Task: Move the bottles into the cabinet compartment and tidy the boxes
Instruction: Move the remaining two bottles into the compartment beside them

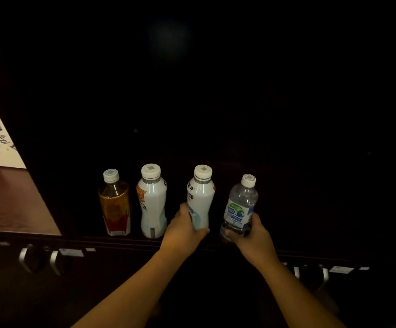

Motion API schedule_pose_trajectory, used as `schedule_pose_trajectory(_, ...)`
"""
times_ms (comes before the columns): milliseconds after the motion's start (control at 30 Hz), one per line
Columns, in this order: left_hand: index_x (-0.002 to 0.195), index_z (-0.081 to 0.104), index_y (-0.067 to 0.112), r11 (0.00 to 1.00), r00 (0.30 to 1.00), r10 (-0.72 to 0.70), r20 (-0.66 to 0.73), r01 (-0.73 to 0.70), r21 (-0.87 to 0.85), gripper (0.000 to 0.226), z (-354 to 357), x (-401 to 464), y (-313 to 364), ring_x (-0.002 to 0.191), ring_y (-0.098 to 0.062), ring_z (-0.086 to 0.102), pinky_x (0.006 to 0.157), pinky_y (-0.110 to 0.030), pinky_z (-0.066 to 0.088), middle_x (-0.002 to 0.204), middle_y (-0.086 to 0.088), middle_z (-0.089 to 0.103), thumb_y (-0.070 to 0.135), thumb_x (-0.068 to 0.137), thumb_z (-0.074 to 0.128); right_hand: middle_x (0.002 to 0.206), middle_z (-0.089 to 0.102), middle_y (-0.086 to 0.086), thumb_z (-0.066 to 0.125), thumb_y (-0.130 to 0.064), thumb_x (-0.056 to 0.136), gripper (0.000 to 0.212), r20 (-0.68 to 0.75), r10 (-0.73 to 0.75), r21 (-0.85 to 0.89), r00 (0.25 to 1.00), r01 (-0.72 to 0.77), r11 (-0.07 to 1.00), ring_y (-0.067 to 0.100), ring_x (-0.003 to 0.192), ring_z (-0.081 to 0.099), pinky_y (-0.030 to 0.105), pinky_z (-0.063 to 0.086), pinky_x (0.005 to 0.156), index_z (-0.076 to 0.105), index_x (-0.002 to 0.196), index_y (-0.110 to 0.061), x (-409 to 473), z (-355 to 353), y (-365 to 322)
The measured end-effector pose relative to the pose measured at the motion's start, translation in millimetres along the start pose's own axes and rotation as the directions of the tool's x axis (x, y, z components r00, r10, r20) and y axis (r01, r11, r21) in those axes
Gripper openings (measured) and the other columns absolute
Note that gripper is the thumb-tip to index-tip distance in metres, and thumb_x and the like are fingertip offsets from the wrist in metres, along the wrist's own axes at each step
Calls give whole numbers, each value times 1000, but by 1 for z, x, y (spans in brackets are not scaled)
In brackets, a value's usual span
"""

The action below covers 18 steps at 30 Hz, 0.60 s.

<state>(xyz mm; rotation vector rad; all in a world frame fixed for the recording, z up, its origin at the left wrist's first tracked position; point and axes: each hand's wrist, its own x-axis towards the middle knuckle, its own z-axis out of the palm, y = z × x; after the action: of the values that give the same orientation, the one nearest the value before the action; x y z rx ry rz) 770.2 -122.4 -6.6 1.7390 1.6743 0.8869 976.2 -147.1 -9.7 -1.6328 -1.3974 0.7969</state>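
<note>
Both hands are wrapped around bottles at the dark cabinet compartment (216,126): left hand (182,230) grips the white bottle (200,195), right hand (251,233) the water bottle (239,204). I'd set them down level, beside the tea bottle (114,202).

Curved metal handles (28,258) line the dark front below; a reddish-brown wooden surface (12,200) lies left.

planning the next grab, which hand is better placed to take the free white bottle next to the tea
Left, though it must let go first. The left hand grips a white bottle right beside the free white bottle; the right hand holds the water bottle at the row's far end.
</note>
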Motion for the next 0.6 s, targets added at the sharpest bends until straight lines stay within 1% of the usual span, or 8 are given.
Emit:
schedule_pose_trajectory(67, 136, 32, 25, 1000, 1000, 5, -4, -5, -13, 80, -1, -1, 1, 120, -21, 54, 92, -28, 42, 132, -1, 53, 38, 76, 83, 108, 60, -24, 83, -32, 76, 71, 6, 8, 6, 1000, -8, 1000, 11, 109, 61, 28, 47, 89, 43, 135, -36, -3, 1, 0)
schedule_pose_trajectory(133, 138, 33, 26, 999, 1000, 6, 2, -6, -31, 82, -3, -4, 1, 120, -19, 53, 93, -26, 42, 132, 1, 53, 40, 76, 83, 113, 57, -27, 80, -35, 80, 72, 24, -5, -2, 1000, 5, 1000, 7, 112, 58, 24, 44, 87, 40, 139, -38, -9, 1, 0)
schedule_pose_trajectory(233, 138, 38, 23, 1000, 1000, 9, 13, -9, 10, 79, -8, -14, -2, 109, -15, 57, 93, -27, 47, 129, 0, 54, 44, 75, 82, 128, 52, -22, 74, -38, 86, 73, 67, -60, -46, 996, 64, 997, 4, 119, 51, 28, 42, 95, 31, 145, -44, -23, -1, 3)
schedule_pose_trajectory(267, 138, 39, 22, 999, 1000, 19, 12, -19, 36, 78, -10, -18, -3, 105, -12, 56, 92, -25, 46, 128, 0, 54, 44, 76, 82, 133, 50, -19, 72, -37, 88, 72, 61, -70, -77, 996, 75, 994, 5, 122, 49, 30, 42, 98, 30, 146, -42, -28, -1, 5)
schedule_pose_trajectory(333, 139, 41, 22, 996, 999, 42, -2, -42, 74, 77, -13, -29, -7, 109, -12, 56, 91, -20, 43, 129, 0, 55, 43, 77, 81, 138, 46, -14, 70, -35, 89, 70, 9, -63, -162, 998, 64, 985, 10, 125, 47, 30, 42, 98, 32, 148, -36, -39, 1, 6)
schedule_pose_trajectory(433, 132, 51, 24, 986, 998, 58, -14, -55, 156, 62, -21, -51, -13, 115, -11, 56, 86, -14, 39, 125, 5, 57, 46, 80, 77, 134, 53, -3, 69, -35, 88, 59, -59, -41, -230, 997, 26, 973, 12, 114, 52, 24, 41, 84, 43, 140, -25, -56, 9, 5)
schedule_pose_trajectory(500, 124, 58, 26, 970, 999, 52, 7, -52, 237, 51, -29, -66, -18, 109, -8, 57, 82, -14, 40, 119, 8, 58, 51, 83, 72, 130, 56, -1, 67, -37, 89, 55, -51, -47, -257, 998, 32, 966, 16, 115, 54, 27, 44, 83, 47, 137, -21, -65, 14, 2)
schedule_pose_trajectory(600, 117, 61, 28, 944, 999, 16, 36, -27, 330, 42, -45, -87, -27, 99, -6, 57, 80, -21, 48, 113, 11, 58, 56, 86, 66, 116, 60, -3, 64, -40, 91, 36, 27, -159, -345, 987, 158, 925, 15, 105, 57, 29, 48, 78, 60, 121, -21, -77, 26, -8)
